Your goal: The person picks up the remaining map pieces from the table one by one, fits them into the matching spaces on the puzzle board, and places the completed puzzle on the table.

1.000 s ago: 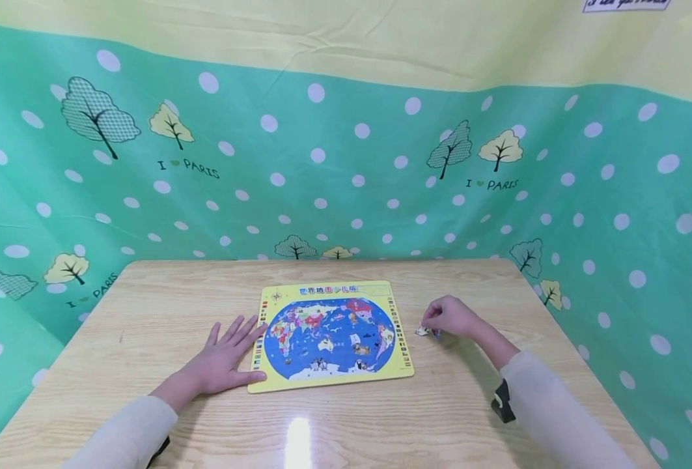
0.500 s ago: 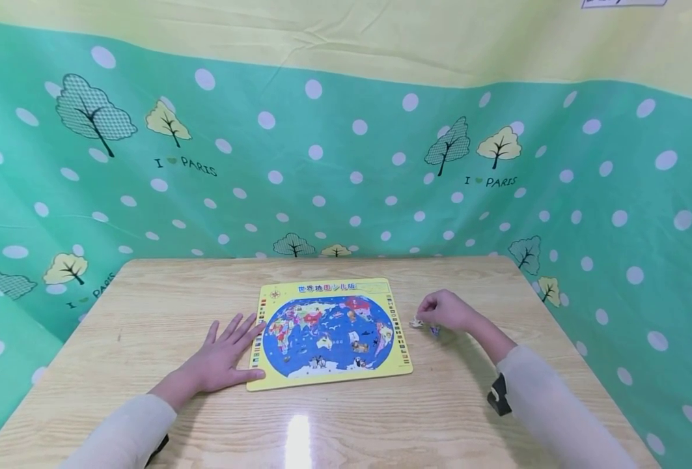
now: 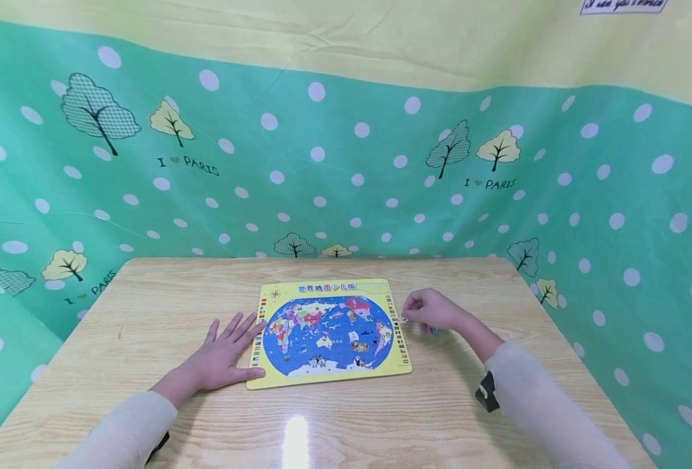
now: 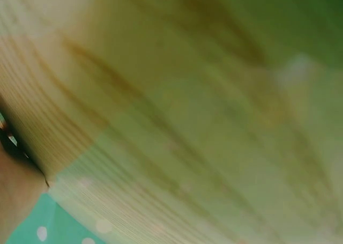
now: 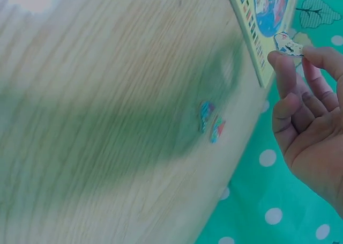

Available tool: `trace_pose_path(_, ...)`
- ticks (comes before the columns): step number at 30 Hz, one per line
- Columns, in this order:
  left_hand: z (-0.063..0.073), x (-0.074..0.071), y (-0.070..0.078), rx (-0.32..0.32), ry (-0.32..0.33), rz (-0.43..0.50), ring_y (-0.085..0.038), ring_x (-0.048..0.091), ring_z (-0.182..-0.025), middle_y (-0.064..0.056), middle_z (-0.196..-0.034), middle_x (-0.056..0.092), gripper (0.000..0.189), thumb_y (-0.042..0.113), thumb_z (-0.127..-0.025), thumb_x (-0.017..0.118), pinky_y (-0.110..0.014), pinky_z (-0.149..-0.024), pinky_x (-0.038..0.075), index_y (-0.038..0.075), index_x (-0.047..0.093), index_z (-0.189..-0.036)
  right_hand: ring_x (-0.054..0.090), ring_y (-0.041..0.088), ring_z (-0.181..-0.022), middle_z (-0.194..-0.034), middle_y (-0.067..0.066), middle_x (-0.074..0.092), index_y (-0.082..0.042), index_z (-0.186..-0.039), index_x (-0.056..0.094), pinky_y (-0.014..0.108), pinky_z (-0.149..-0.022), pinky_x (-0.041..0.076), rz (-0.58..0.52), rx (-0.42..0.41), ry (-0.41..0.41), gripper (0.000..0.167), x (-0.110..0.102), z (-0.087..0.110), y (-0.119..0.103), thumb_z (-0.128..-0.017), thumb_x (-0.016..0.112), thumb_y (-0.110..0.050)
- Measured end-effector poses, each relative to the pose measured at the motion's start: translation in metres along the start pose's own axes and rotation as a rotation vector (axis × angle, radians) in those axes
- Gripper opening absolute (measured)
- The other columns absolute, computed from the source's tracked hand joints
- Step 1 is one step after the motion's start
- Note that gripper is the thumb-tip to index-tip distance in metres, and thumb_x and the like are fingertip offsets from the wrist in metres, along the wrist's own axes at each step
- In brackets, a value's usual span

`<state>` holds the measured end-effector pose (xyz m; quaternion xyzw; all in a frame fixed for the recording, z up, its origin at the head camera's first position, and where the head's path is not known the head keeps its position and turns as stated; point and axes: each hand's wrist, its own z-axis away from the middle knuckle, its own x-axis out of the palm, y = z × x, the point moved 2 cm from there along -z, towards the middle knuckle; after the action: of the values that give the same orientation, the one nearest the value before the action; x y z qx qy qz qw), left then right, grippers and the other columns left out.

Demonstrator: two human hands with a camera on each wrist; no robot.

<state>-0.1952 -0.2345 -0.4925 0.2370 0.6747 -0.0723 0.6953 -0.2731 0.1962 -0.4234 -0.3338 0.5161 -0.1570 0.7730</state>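
Observation:
A yellow-bordered world map puzzle board (image 3: 275, 382) lies flat on the wooden table. My left hand (image 3: 219, 358) rests at its left edge, fingers straight and spread, with fingertips and thumb over the border. Just off the board's right edge is my right hand (image 3: 435, 309). Between thumb and finger it pinches a small whitish puzzle piece (image 5: 289, 44) with dark marks, seen in the right wrist view. Two more puzzle pieces lie on the table below that hand, one blue and purple (image 5: 204, 115), the other red and green (image 5: 217, 130). The left wrist view shows little of the left hand.
The wooden table (image 3: 346, 423) extends around the board on all sides. Behind it and along both sides hangs a green polka-dot curtain (image 3: 346, 195) with tree prints. A bright reflection shows on the table's near part.
My right hand has moved left with the pinched puzzle piece, from the table toward the board's right border. The left hand and the board have stayed in place.

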Motion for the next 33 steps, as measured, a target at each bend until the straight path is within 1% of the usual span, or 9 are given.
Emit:
trace_pose_path(7, 0.000, 0.001, -0.001, 0.003, 0.003, -0.003, -0.039, 0.011, -0.144, -0.010, -0.157, 0.018, 0.091, 0.072, -0.080, 0.049, -0.068, -0.110, 0.002, 0.020, 0.023, -0.150, 0.062, 0.034, -0.064, -0.086, 0.012, 0.066, -0.007, -0.089, 0.064, 0.043, -0.058, 0.055, -0.012, -0.029, -0.012, 0.012, 0.008, -0.006, -0.010, -0.088, 0.064, -0.020)
trace_pose_path(9, 0.001, 0.001, -0.001, 0.004, 0.003, -0.004, -0.040, 0.011, -0.144, -0.010, -0.157, 0.018, 0.091, 0.072, -0.080, 0.049, -0.068, -0.110, 0.002, 0.020, 0.023, -0.150, 0.062, 0.035, -0.064, -0.085, 0.012, 0.066, -0.007, -0.089, 0.064, 0.043, -0.058, 0.054, -0.019, -0.046, -0.019, 0.013, 0.010, -0.007, -0.013, -0.088, 0.064, -0.020)
trace_pose_path(12, 0.001, 0.001, -0.001, 0.015, 0.022, 0.002, -0.040, 0.012, -0.143, -0.011, -0.157, 0.019, 0.090, 0.071, -0.080, 0.050, -0.069, -0.109, 0.003, 0.020, 0.024, -0.149, 0.060, 0.035, -0.062, -0.084, 0.013, 0.066, -0.007, -0.089, 0.064, 0.041, -0.056, 0.054, -0.031, -0.069, -0.031, 0.013, 0.015, -0.010, -0.017, -0.088, 0.064, -0.020)
trace_pose_path(15, 0.001, 0.002, -0.002, 0.038, 0.059, 0.016, -0.041, 0.014, -0.142, -0.013, -0.156, 0.022, 0.090, 0.070, -0.079, 0.052, -0.070, -0.108, 0.004, 0.020, 0.026, -0.149, 0.059, 0.033, -0.062, -0.083, 0.014, 0.067, -0.007, -0.089, 0.064, 0.038, -0.055, 0.052, -0.037, -0.087, -0.044, 0.013, 0.019, -0.013, -0.023, -0.089, 0.063, -0.020)
trace_pose_path(18, 0.001, 0.003, -0.003, 0.042, 0.071, 0.030, -0.042, 0.014, -0.142, -0.013, -0.155, 0.022, 0.089, 0.069, -0.079, 0.054, -0.070, -0.108, 0.004, 0.020, 0.026, -0.149, 0.058, 0.028, -0.061, -0.082, 0.013, 0.067, -0.008, -0.089, 0.064, 0.036, -0.055, 0.052, -0.046, -0.087, -0.055, 0.012, 0.023, -0.015, -0.029, -0.089, 0.063, -0.019)
trace_pose_path(21, 0.000, 0.003, -0.003, 0.032, 0.061, 0.022, -0.041, 0.013, -0.142, -0.011, -0.156, 0.021, 0.090, 0.069, -0.079, 0.053, -0.069, -0.108, 0.003, 0.021, 0.025, -0.149, 0.056, 0.023, -0.059, -0.081, 0.012, 0.067, -0.008, -0.089, 0.064, 0.033, -0.054, 0.051, -0.046, -0.100, -0.066, 0.011, 0.028, -0.018, -0.035, -0.089, 0.063, -0.019)
trace_pose_path(27, -0.001, 0.003, -0.003, -0.001, 0.005, 0.000, -0.039, 0.009, -0.144, -0.009, -0.158, 0.016, 0.092, 0.073, -0.079, 0.049, -0.068, -0.110, -0.001, 0.022, 0.021, -0.150, 0.058, 0.025, -0.057, -0.080, 0.012, 0.067, -0.009, -0.088, 0.064, 0.035, -0.054, 0.053, -0.034, -0.125, -0.098, 0.010, 0.040, -0.025, -0.045, -0.089, 0.064, -0.019)
trace_pose_path(29, -0.001, 0.003, -0.003, -0.006, -0.002, 0.001, -0.039, 0.009, -0.144, -0.009, -0.158, 0.016, 0.092, 0.073, -0.079, 0.048, -0.067, -0.110, -0.001, 0.022, 0.020, -0.150, 0.058, 0.026, -0.057, -0.080, 0.012, 0.066, -0.010, -0.088, 0.064, 0.037, -0.055, 0.055, -0.032, -0.135, -0.111, 0.010, 0.044, -0.027, -0.049, -0.089, 0.064, -0.020)
trace_pose_path(33, 0.000, 0.002, -0.002, -0.004, 0.008, -0.002, -0.039, 0.010, -0.144, -0.010, -0.157, 0.018, 0.091, 0.073, -0.079, 0.048, -0.068, -0.110, 0.002, 0.021, 0.022, -0.150, 0.058, 0.026, -0.057, -0.081, 0.010, 0.067, -0.011, -0.089, 0.064, 0.039, -0.056, 0.055, -0.014, -0.164, -0.140, 0.009, 0.051, -0.031, -0.060, -0.089, 0.063, -0.021)
